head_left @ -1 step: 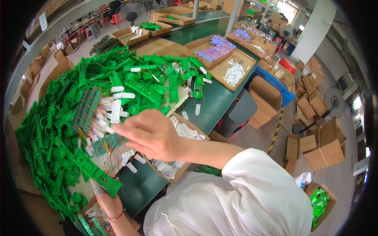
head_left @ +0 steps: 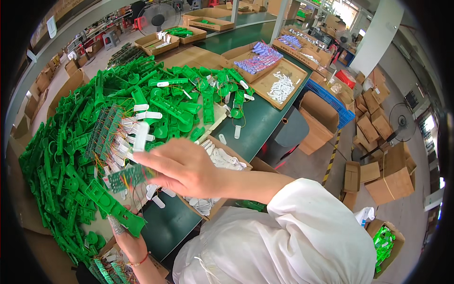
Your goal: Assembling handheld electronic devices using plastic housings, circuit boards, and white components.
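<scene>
The right hand (head_left: 189, 165) has its fingers closed, thumb against the rest, on a small green circuit board (head_left: 126, 178) with thin wires. A white plastic piece (head_left: 141, 137) meets the forefinger's tip (blurred, so I cannot tell whether it is pinched too). Below and left of those fingers, the left hand (head_left: 132, 244) grips the near end of a green plastic shell (head_left: 111, 203), its fingers partly hidden behind it. A heap of green shells (head_left: 47, 175) spreads left of both hands' fingers; the desk (head_left: 170, 227) shows right of the left fingers. Far beyond the right fingers, a cardboard box (head_left: 300, 52) carries printing too small to read.
</scene>
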`<state>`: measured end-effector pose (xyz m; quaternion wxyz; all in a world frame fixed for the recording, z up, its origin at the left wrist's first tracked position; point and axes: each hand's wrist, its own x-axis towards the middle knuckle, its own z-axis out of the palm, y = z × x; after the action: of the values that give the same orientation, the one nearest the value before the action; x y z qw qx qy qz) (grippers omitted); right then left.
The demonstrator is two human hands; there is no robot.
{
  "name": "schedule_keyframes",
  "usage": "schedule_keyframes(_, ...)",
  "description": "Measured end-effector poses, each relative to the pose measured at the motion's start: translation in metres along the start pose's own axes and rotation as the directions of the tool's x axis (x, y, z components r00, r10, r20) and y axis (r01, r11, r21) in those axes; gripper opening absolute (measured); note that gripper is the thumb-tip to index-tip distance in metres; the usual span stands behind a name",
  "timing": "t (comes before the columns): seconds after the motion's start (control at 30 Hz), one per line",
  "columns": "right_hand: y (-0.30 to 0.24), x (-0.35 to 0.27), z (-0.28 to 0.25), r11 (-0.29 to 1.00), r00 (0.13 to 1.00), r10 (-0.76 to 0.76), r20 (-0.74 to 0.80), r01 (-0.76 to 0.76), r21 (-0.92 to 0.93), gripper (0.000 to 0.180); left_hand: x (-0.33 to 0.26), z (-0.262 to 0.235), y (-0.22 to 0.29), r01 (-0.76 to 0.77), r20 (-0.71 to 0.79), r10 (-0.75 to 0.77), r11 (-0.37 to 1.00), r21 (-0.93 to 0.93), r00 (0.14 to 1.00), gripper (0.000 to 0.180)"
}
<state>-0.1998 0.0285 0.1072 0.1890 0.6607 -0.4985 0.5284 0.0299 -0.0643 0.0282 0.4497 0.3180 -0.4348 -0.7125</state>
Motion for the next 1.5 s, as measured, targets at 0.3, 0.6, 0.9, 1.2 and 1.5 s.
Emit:
schedule_keyframes(0.3,-0.031,-0.049,0.01,0.961,0.897,-0.052,0.44,-0.075,0.267,0.04,-0.03,0.028,0.001,0.078,0.101,-0.075,0.996,-0.034,0.992,0.04)
schedule_keyframes(0.6,-0.033,-0.061,0.013,0.998,0.918,0.013,0.397,-0.039,0.057,0.038,-0.032,0.023,-0.012,0.279,0.144,-0.25,0.931,-0.237,0.957,0.045)
schedule_keyframes(0.9,-0.039,-0.052,0.012,0.993,0.872,-0.041,0.488,0.089,-0.077,0.037,-0.029,0.035,-0.012,0.213,0.322,-0.148,0.961,-0.174,0.935,0.049)
schedule_keyframes(1.2,-0.049,-0.049,0.012,0.993,0.831,-0.021,0.556,0.081,-0.083,0.044,-0.026,0.022,-0.014,0.125,0.39,-0.115,0.992,-0.002,0.914,0.069)
schedule_keyframes(1.5,-0.049,-0.049,0.016,0.989,0.832,-0.032,0.555,0.107,-0.104,0.025,-0.029,0.018,-0.024,0.083,0.363,-0.094,0.995,0.046,0.927,0.074)
